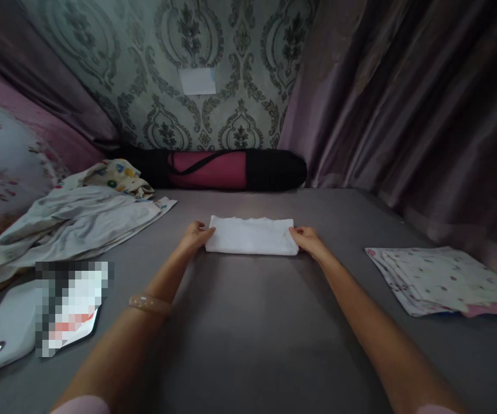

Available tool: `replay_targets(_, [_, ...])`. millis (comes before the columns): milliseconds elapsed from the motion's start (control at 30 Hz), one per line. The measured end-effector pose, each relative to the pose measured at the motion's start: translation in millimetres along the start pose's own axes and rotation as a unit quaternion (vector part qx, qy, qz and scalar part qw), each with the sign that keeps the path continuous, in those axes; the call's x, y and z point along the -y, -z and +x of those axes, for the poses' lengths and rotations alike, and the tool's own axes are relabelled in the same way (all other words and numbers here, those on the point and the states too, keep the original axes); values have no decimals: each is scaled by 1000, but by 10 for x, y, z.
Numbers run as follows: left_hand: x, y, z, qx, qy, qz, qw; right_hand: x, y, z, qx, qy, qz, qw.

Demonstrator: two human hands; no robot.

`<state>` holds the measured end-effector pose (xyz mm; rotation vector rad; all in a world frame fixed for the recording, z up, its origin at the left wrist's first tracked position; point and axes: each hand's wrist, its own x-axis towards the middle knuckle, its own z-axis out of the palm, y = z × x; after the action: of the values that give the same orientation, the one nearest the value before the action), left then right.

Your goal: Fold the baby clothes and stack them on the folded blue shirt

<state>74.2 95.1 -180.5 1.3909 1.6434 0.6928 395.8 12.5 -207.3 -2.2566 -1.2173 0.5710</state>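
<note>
A white cloth (pixel 252 236), folded into a flat oblong, lies across the middle of the grey surface. My left hand (pixel 197 234) pinches its left end, thumb on top and fingers beneath or behind the edge. At the opposite end, my right hand (pixel 307 238) grips the right edge in the same way. The cloth is stretched straight between both hands, its long front edge towards me. A pale bangle (pixel 149 305) circles my left forearm.
Crumpled pale cloths (pixel 88 210) lie at the left, near a white device (pixel 9 328) and a partly blurred phone-like object (pixel 76 310). Folded patterned cloths (pixel 451 279) are stacked at the right. A black and red roll bag (pixel 214 169) rests against the wall. Curtains (pixel 382 98) hang right.
</note>
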Motion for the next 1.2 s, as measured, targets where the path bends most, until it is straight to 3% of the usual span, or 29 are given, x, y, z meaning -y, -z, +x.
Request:
replay_targets(100, [74, 104, -134, 44, 11, 30, 999, -63, 37, -176, 47, -9, -25, 999])
replay_targets(333, [149, 92, -243, 85, 14, 118, 989, 0, -23, -402, 39, 22, -77, 996])
replay_targets(433, [150, 28, -241, 70, -1, 123, 990, 125, -35, -472, 54, -12, -29, 998])
replay_targets(633, [115, 24, -318, 55, 37, 61, 996, 262, 115, -652, 87, -72, 83, 990])
replay_targets(867, [207, 285, -663, 134, 4, 64, 989, 54, 334, -1084, 167, -76, 158, 970])
replay_targets(967, [324, 374, -810, 163, -18, 114, 980, -73, 377, -1226, 189, -64, 122, 972])
replay_targets(1033, [401, 385, -850, 112, -66, 171, 977, -121, 399, -1257, 152, -40, 23, 987])
replay_targets(1100, [445, 335, -852, 1, -161, 221, 962, -110, 396, -1253, 48, 16, -102, 994])
replay_targets(1167, [432, 207, -851, -72, -275, 245, 927, -24, 335, -1244, -56, 102, -180, 977])
replay_targets(1200, [403, 113, -859, -72, -323, 255, 909, 46, 277, -1244, -79, 153, -192, 966])
